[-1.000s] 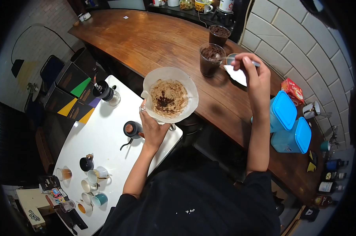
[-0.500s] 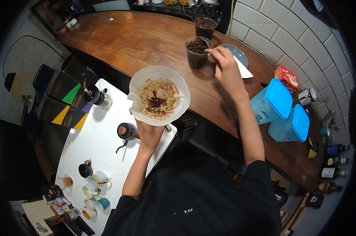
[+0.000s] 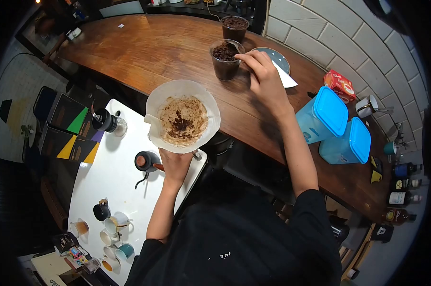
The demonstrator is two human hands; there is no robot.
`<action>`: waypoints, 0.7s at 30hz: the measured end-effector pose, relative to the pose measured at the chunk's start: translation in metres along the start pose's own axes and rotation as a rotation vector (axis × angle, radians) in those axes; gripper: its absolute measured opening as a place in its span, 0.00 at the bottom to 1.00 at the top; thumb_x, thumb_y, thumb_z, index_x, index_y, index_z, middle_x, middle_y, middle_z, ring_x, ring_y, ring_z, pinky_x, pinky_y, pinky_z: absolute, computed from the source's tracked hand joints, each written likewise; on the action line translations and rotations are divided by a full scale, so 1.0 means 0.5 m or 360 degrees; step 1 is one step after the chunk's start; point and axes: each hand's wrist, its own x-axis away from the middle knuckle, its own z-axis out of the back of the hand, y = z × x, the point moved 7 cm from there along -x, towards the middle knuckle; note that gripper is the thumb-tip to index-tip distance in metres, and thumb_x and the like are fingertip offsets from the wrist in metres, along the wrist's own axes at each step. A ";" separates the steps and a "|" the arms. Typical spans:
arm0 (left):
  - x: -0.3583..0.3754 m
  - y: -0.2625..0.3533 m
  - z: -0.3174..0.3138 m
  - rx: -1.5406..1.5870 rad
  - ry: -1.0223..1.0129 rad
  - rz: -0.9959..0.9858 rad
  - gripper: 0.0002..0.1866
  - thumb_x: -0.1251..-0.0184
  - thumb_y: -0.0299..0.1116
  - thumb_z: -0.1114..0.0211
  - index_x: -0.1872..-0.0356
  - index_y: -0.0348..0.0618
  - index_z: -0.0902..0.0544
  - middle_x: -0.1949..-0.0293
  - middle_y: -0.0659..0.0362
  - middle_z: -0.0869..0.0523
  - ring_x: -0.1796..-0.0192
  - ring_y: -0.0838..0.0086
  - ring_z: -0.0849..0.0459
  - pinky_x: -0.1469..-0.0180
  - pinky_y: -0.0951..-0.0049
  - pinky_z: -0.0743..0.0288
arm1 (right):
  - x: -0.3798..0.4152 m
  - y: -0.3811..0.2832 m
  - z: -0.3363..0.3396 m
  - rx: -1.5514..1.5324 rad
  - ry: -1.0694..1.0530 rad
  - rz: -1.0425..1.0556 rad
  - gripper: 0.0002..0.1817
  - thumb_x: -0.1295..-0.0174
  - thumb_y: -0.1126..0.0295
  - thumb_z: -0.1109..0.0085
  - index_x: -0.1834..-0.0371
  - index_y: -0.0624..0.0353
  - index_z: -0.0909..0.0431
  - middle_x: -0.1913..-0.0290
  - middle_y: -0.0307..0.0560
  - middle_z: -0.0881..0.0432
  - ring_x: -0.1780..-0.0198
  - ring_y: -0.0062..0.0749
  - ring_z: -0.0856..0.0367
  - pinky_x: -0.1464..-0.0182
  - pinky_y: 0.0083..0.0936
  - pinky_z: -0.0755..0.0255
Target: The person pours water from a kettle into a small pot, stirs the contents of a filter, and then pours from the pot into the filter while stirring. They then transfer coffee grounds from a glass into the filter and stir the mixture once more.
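My left hand (image 3: 175, 167) holds up a white paper filter (image 3: 207, 107) from below, wet brown coffee residue (image 3: 182, 121) lining its inside and a darker patch at the bottom. What supports the filter is mostly hidden. On the wooden counter (image 3: 144, 52), my right hand (image 3: 265, 76) pinches at the rim of a clear cup (image 3: 225, 69) full of dark coffee grounds (image 3: 225, 51); whatever lies between the fingertips is too small to make out. A second cup of grounds (image 3: 234, 29) stands just behind it. Beside my right hand is a dark plate (image 3: 278, 58) with a white paper (image 3: 284, 76).
Two blue-lidded containers (image 3: 332, 112), a red box (image 3: 339, 86) and a metal cup (image 3: 367, 106) stand at the right, with several bottles (image 3: 401, 198) beyond. The white table (image 3: 115, 167) holds a black kettle (image 3: 146, 161), a grinder (image 3: 108, 122) and several cups (image 3: 116, 223).
The whole view has shifted, moving both hands and the counter items slightly left in the frame. My hands keep nearly the same poses. At the upper left, a dark figure has come into view.
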 end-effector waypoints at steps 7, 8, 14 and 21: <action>-0.001 0.010 -0.001 0.0044 -0.0086 -0.0026 0.25 0.52 0.29 0.18 0.49 0.36 0.13 0.45 0.46 0.17 0.43 0.48 0.19 0.36 0.51 0.28 | -0.017 -0.022 0.032 -0.0034 0.0093 0.0061 0.19 0.41 0.88 0.44 0.48 0.64 0.16 0.54 0.52 0.17 0.48 0.49 0.19 0.46 0.40 0.23; -0.001 0.010 -0.001 0.0038 -0.0081 -0.0024 0.25 0.52 0.29 0.18 0.49 0.36 0.13 0.45 0.46 0.17 0.43 0.48 0.19 0.36 0.51 0.28 | -0.018 -0.030 0.046 -0.0074 0.0189 0.0036 0.17 0.39 0.87 0.44 0.48 0.64 0.16 0.54 0.53 0.17 0.50 0.49 0.18 0.47 0.39 0.23; 0.011 0.003 0.005 0.0130 -0.0073 0.0068 0.25 0.53 0.30 0.17 0.51 0.35 0.13 0.45 0.46 0.17 0.41 0.48 0.20 0.37 0.51 0.28 | 0.000 -0.116 0.137 -0.0719 0.0539 -0.0271 0.10 0.26 0.76 0.47 0.56 0.67 0.15 0.64 0.47 0.14 0.61 0.25 0.16 0.54 0.23 0.23; 0.030 0.007 0.019 0.0018 -0.0091 -0.0025 0.31 0.54 0.29 0.16 0.46 0.33 0.16 0.44 0.44 0.20 0.41 0.46 0.21 0.36 0.50 0.29 | 0.012 -0.261 0.152 -0.1065 -0.0050 -0.0104 0.07 0.33 0.75 0.43 0.61 0.68 0.18 0.67 0.49 0.16 0.66 0.31 0.16 0.59 0.25 0.24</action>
